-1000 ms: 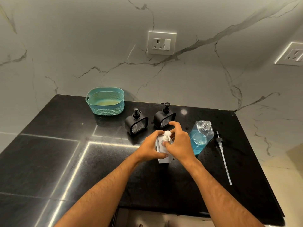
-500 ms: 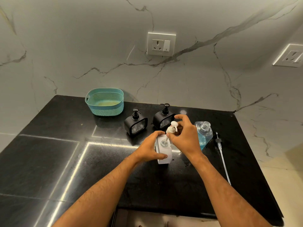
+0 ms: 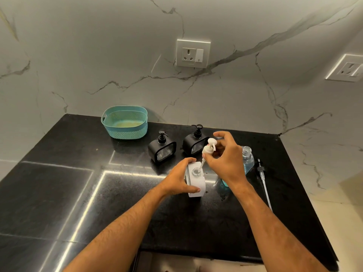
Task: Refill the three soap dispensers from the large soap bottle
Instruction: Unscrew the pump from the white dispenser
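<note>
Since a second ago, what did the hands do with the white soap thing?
The right hand has lifted the white pump up out of the white dispenser; a second ago it sat on top, and now only its tube tip is at the open neck. The left hand still grips the dispenser. The two black dispensers, big blue soap bottle, loose black pump and teal basket stayed put.

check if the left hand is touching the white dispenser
Touching. The head view shows the left hand wrapped around the white dispenser, thumb on its near face and fingers on its far top edge.
</note>
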Available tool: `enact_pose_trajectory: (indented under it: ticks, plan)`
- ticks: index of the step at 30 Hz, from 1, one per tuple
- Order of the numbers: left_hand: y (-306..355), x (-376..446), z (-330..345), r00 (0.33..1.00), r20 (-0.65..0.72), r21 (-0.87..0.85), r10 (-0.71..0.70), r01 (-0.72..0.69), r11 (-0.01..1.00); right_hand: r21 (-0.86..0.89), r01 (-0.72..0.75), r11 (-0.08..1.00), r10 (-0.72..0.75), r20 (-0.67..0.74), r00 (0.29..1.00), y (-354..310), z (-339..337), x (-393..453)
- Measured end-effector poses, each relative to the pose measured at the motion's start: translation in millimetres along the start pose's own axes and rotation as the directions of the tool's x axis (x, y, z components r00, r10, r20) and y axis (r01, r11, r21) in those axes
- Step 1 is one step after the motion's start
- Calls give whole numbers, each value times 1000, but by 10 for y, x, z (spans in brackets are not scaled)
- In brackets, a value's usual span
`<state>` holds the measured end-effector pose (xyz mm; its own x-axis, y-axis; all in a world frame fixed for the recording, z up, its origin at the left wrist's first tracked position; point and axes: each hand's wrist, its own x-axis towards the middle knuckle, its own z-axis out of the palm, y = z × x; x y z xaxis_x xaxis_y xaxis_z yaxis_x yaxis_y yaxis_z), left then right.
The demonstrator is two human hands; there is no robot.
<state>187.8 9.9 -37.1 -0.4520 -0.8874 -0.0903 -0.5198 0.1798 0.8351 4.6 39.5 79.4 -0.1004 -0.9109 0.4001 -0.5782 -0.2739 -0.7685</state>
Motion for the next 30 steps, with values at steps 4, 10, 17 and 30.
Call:
enact_pose_trajectory:
  ticks: [4, 10, 17, 30]
  plan:
    - [-16, 4, 15, 1000, 6, 14, 3, -3, 1000, -11, 3, 1000, -4, -32, 999, -28, -39, 37]
    - [-51, 7, 27, 1000, 1, 25, 26, -26, 999, -43, -20, 999, 16, -97, 995, -48, -103, 93]
    - [-67, 19, 36, 999, -7, 21, 34, -34, 999, -170, -65, 983, 47, -108, 993, 25, -191, 51]
    - [-95, -8, 97, 998, -14, 8, 60, -60, 998, -384, -142, 913, 138, -36, 990, 226, -210, -223]
